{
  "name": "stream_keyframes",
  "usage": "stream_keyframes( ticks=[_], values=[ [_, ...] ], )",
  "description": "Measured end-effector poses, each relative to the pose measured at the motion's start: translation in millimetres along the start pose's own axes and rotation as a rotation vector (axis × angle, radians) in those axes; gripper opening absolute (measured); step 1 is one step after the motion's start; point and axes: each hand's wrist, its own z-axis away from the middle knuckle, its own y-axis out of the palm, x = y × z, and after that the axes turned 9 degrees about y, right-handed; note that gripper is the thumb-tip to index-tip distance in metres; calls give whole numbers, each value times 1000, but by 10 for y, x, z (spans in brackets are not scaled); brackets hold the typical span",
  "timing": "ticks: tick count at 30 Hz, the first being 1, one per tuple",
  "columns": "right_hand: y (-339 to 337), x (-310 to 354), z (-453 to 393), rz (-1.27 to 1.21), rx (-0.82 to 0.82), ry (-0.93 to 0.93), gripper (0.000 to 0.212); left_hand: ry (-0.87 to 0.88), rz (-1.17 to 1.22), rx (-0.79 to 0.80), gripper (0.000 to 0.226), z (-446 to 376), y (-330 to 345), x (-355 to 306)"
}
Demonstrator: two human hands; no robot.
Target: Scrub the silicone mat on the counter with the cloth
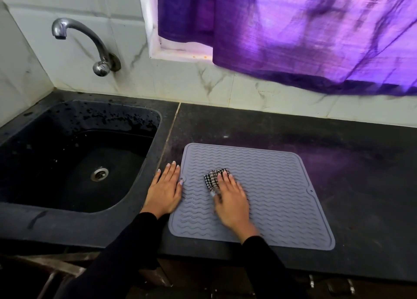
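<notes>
1. Sink [74,163] set into desk [338,163], left end; drain [99,174] in its floor.
2. Tap [90,43] on wall behind sink, spout over the basin's back left.
3. Mat [282,197] flat on desk, right of sink, near the front edge.
4. Cloth [213,178] on mat, left-centre, under right hand [232,202].
5. Left hand [163,191] flat on desk between sink and mat, touching the mat's left edge.
6. Curtain [293,32] hangs behind, above the desk's right part.

Grey wavy-ridged mat [270,186], black-and-white checked cloth [212,178], black counter [338,140], purple curtain [304,28], black sleeves [126,249]
</notes>
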Motion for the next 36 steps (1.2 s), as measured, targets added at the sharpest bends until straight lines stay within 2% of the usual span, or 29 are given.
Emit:
stream_keyframes(
  ticks=[1, 2, 4, 7, 14, 16, 20, 22, 23, 24, 26, 27, 30, 32, 34, 36],
  values=[
    [93, -12, 39, 157, -41, -47, 58, -1, -5, -5, 81, -1, -1, -5],
    [136, -21, 49, 213, -53, -47, 64, -3, -9, -6, 80, -4, 3, -8],
    [137, -43, 4, 225, -32, -39, 71, -8, -9, -6, 80, -9, 7, -8],
    [68, -82, -42, 217, 34, -51, 62, -5, -8, 0, 78, -15, 15, 1],
    [-192, -78, -163, -52, 167, 74, 46, -1, 2, -5, 76, -26, 24, 23],
    [-230, -68, -211, -276, 184, 161, 42, -6, 15, -2, 77, -28, 15, 22],
    [-416, -89, -378, -1085, 228, 480, 34, -9, 45, -8, 79, -15, -2, 15],
    [-539, -194, -421, -1302, 167, 585, 36, -13, 51, -1, 80, -12, -7, 13],
    [-598, -246, -415, -1281, 88, 595, 36, -15, 53, 0, 81, -10, -11, 9],
    [-635, -284, -398, -1150, -8, 584, 36, -19, 55, 1, 81, -8, -11, 6],
    [-656, -314, -309, -742, -133, 499, 39, -22, 54, -1, 81, -1, -13, -1],
    [-619, -314, -258, -563, -136, 437, 42, -21, 50, -2, 81, -3, -11, -3],
    [-330, -272, -86, -74, 13, 217, 53, -20, 43, -10, 80, -8, -2, -1],
    [-130, -289, -7, 222, -7, 93, 66, -22, 35, -12, 80, -11, 10, 2],
    [-77, -323, -29, 287, -17, 106, 72, -23, 22, -11, 79, -18, 25, 7],
    [-82, -338, -80, 321, 24, 111, 67, -14, 4, -11, 78, -18, 30, 5]
  ],
)
